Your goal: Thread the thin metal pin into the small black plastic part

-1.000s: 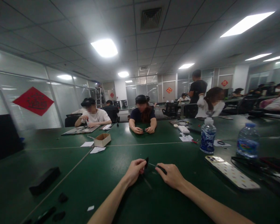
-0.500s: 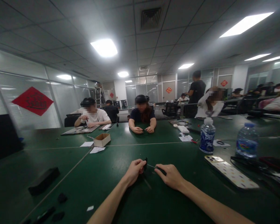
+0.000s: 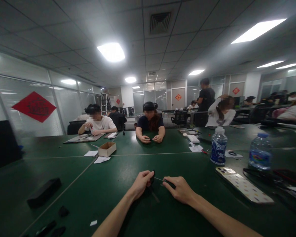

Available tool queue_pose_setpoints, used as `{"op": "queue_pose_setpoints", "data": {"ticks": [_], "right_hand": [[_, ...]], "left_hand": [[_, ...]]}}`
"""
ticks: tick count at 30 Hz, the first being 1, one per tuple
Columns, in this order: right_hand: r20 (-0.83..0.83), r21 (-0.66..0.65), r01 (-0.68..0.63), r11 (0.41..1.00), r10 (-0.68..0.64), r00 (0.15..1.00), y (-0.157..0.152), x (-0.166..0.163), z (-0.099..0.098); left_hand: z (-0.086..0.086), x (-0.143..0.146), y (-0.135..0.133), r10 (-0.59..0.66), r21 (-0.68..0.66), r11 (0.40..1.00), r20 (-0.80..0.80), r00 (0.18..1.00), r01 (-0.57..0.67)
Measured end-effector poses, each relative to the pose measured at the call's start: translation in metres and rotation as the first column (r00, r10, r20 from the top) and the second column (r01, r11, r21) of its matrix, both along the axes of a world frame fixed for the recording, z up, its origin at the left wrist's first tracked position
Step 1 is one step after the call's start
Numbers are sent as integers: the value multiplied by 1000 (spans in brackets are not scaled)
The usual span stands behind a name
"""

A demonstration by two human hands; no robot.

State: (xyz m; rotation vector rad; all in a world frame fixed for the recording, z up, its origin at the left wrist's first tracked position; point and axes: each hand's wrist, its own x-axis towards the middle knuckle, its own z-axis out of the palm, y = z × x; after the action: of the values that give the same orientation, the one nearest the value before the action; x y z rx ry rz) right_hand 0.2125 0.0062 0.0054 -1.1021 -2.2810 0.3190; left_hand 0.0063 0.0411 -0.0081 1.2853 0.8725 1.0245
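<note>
Close to the middle of the green table (image 3: 108,194), my left hand (image 3: 141,185) is closed around a small black part (image 3: 152,176), gripping it between thumb and fingers. My right hand (image 3: 181,189) is closed on a small screwdriver (image 3: 159,179) with a dark handle. Its thin metal shaft points left and reaches the black part. Whether the tip sits in a screw is too small to see. Most of the handle lies hidden inside my right hand.
At left lie a long black block (image 3: 44,192), several small black pieces (image 3: 63,211) and a white scrap (image 3: 93,223). To the right are a phone (image 3: 244,186) and two bottles (image 3: 218,146) (image 3: 260,152). A small box (image 3: 107,149) stands ahead; co-workers (image 3: 150,126) sit opposite.
The view has shifted slightly. My hands keep nearly the same pose, the screwdriver still reaching the black part.
</note>
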Motion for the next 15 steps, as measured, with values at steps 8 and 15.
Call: {"op": "queue_pose_setpoints", "data": {"ticks": [8, 15], "right_hand": [[-27, 12, -25, 1000, 25, 999, -3, 0, 5], [-8, 20, 26, 999, -26, 1000, -3, -3, 3]], "left_hand": [[-6, 1, 5, 88, -63, 995, 103, 991, -82], [-6, 0, 2, 24, -15, 1000, 70, 997, -23]]}}
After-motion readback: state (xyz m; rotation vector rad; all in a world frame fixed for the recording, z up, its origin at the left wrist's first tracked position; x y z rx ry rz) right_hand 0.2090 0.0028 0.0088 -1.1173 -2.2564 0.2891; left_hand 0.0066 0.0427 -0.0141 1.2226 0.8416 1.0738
